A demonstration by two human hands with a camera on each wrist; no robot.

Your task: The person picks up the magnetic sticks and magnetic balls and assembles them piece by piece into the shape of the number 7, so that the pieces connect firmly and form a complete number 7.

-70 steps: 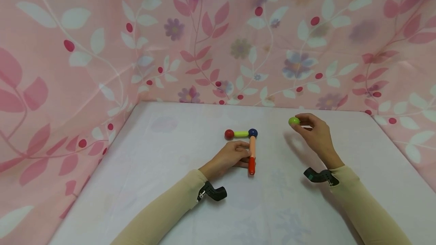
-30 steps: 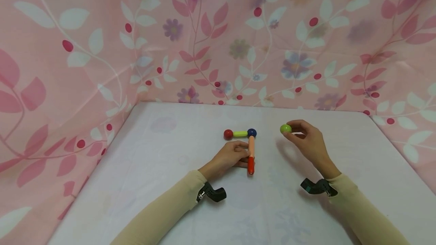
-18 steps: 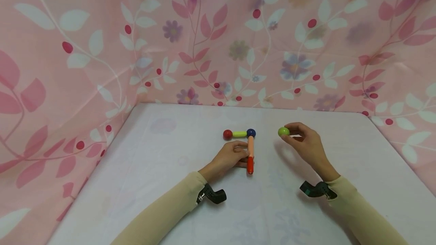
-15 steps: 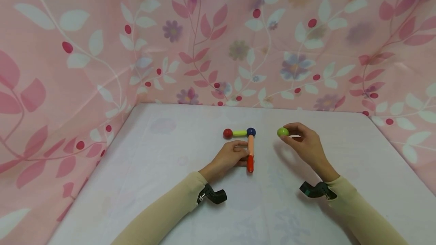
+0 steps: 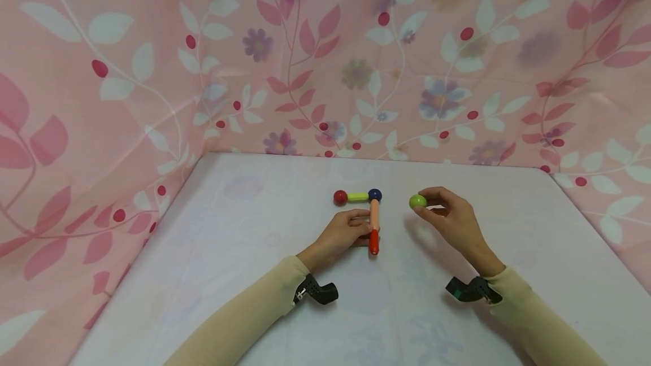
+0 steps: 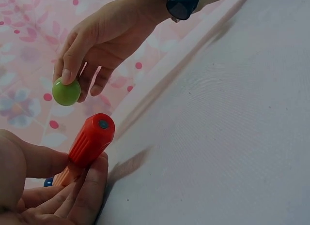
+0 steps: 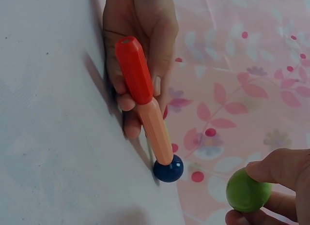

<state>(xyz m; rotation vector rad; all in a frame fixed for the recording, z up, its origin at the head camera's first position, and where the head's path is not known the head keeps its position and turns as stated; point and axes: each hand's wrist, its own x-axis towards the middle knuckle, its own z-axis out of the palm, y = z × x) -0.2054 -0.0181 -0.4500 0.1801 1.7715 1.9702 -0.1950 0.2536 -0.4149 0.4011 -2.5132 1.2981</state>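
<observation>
My left hand (image 5: pixel 344 234) pinches two magnetic sticks where they meet end to end: a red stick (image 7: pixel 134 70) and a peach stick (image 7: pixel 155 132). The red stick's free end shows a small metal disc in the left wrist view and points toward me. At the peach stick's far end sits a blue ball (image 7: pixel 168 168). From that ball a yellow-green stick (image 5: pixel 358 197) runs left to a red ball (image 5: pixel 340 197), forming a corner. My right hand (image 5: pixel 454 220) holds a green ball (image 5: pixel 417 202) between thumb and fingers, above the table and apart from the sticks, to their right.
A white cloth-covered table (image 5: pixel 244 208) lies beneath both hands. Pink floral fabric (image 5: pixel 356 61) hangs behind it and along the sides. Each wrist carries a black camera, such as the left one (image 5: pixel 321 291).
My right hand has brought the green ball leftward and nearer to me, closer to the sticks. My left hand keeps its grip; the red stick's near end has shifted slightly up in the head view.
</observation>
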